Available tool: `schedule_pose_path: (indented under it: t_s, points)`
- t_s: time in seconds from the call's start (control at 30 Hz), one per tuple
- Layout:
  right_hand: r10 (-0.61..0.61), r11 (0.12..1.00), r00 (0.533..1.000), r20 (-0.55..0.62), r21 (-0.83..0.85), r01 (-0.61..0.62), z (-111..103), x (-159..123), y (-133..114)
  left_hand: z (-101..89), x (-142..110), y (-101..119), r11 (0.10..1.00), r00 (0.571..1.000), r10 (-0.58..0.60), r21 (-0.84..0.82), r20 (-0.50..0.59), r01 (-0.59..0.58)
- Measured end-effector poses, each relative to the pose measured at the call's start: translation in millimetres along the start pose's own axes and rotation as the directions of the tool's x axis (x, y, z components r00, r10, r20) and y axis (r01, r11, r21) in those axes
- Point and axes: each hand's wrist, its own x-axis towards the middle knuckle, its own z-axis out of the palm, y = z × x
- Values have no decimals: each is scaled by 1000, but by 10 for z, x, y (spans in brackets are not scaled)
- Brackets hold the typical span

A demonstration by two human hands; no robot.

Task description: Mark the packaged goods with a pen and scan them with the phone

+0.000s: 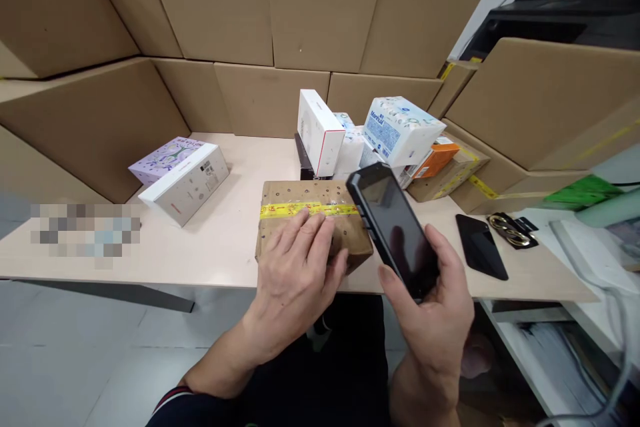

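A brown cardboard box point(287, 192) with yellow printed tape point(283, 211) across its top sits at the table's front edge. My left hand point(297, 270) rests on the box, its fingers stretched out over the top and the tape. In my right hand point(443, 317) is a black handheld device like a rugged smartphone point(397, 230), gripped between thumb and fingers. Its dark screen faces up toward me. The device is tilted, its far end over the box's right edge; whether the two touch I cannot tell.
White boxes point(320, 137), a tissue pack point(397, 130) and an orange box point(436, 159) are piled behind. A purple box point(167, 157) leans with a white one point(187, 183) at left. A black phone point(481, 245) lies at right. Cardboard walls point(320, 20) enclose the table point(235, 240).
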Motion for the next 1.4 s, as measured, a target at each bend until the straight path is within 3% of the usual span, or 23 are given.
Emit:
schedule_pose_path:
  t_s: [0.13,0.27,0.63,1.4]
  points:
    - [-173,981,984,40,-78,176,156,102,-190,6,-32,-64,998,996,-67,-16,-64,67]
    - [-242,961,967,76,-122,250,277,119,-289,59,-76,-82,992,988,-124,25,-90,127]
    - [-254,942,963,93,-203,268,308,87,-341,124,-85,-47,986,984,-157,37,-89,161]
    - [-255,952,961,105,-150,268,306,110,-310,91,-82,-52,987,985,-153,45,-78,157]
